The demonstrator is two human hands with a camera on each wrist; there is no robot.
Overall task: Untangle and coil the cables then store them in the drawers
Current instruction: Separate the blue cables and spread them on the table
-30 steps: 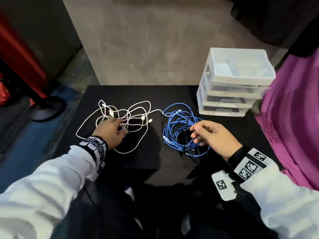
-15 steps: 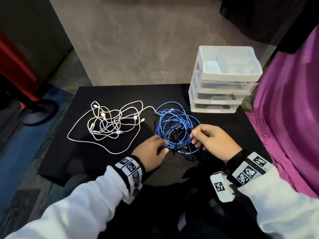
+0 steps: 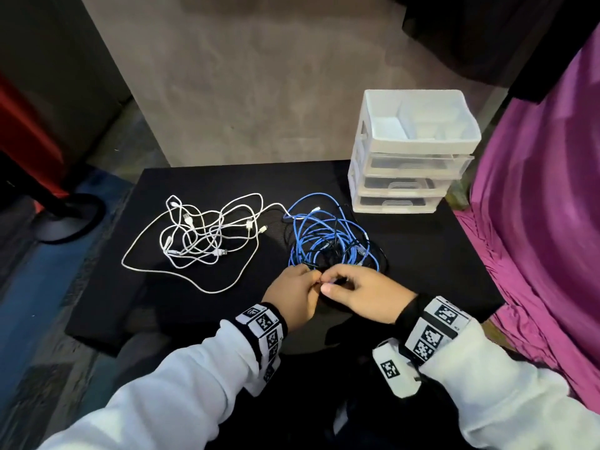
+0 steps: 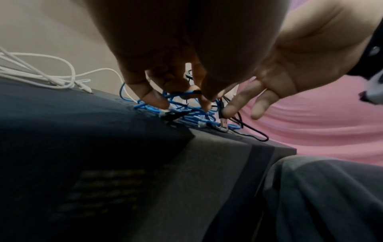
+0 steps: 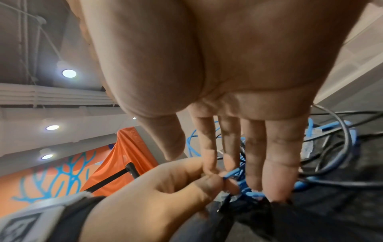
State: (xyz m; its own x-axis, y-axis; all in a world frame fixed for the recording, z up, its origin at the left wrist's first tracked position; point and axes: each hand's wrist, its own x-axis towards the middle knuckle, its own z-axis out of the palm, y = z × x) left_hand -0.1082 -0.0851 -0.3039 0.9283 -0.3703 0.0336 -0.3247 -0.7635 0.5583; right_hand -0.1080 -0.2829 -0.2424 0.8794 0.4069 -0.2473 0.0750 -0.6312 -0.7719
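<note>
A loose tangle of white cables (image 3: 201,235) lies on the left of the black table (image 3: 422,254). To its right is a blue cable bundle (image 3: 328,241) with a black cable (image 4: 254,132) wound through it. Both hands meet at the bundle's near edge. My left hand (image 3: 308,280) pinches a blue cable (image 5: 230,176) between thumb and finger. My right hand (image 3: 331,284) has fairly straight fingers, and its fingertips (image 5: 275,193) rest on the blue and black strands. The white drawer unit (image 3: 412,177) stands at the back right, all drawers pushed in.
A pink cloth (image 3: 535,222) hangs close along the table's right edge. A dark round stand base (image 3: 65,219) sits on the floor to the left. A grey wall backs the table. The drawer unit's top is an open tray with dividers.
My left hand left the white tangle and moved right to the blue bundle, where it now pinches a strand beside my right hand. The right hand shifted slightly toward the near edge.
</note>
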